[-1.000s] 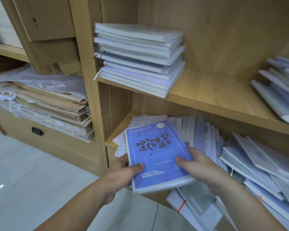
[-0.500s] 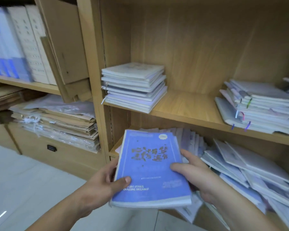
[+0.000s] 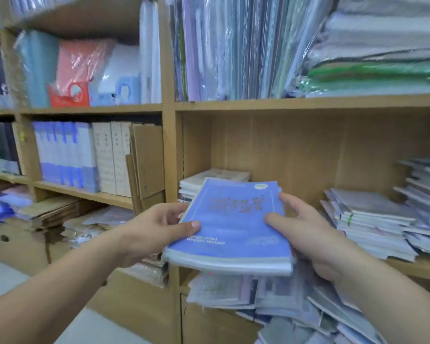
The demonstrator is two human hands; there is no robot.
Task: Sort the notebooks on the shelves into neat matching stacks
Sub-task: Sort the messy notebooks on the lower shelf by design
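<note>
- While the blue notebook bundle [image 3: 233, 224] is held in the air in front of the middle shelf [image 3: 420, 269], its left edge is gripped by the left hand [image 3: 154, 229]. The thumb is laid on the cover and the fingers [image 3: 171, 211] are curled beside and under the edge.
- The bundle looks several notebooks thick and seems to be wrapped in clear film. It is best kept level and squeezed evenly from both sides, so that nothing slides out.
- Just behind it, at the shelf's left end, a small pale stack [image 3: 214, 176] is partly hidden. Whether its covers match cannot be told, so this should be checked before anything is set down.
- If they match, the bundle should be lowered flat with spines and corners lined up, and the lower fingers drawn out last.
- The right edge is gripped by the right hand [image 3: 308, 234], with the thumb on the cover and the other fingers spread along the far side and underneath.
- Farther right on the same shelf lies a loose, slanting pile [image 3: 372, 224]. It is judged easy to topple, so the right elbow should be kept well away from it.
</note>
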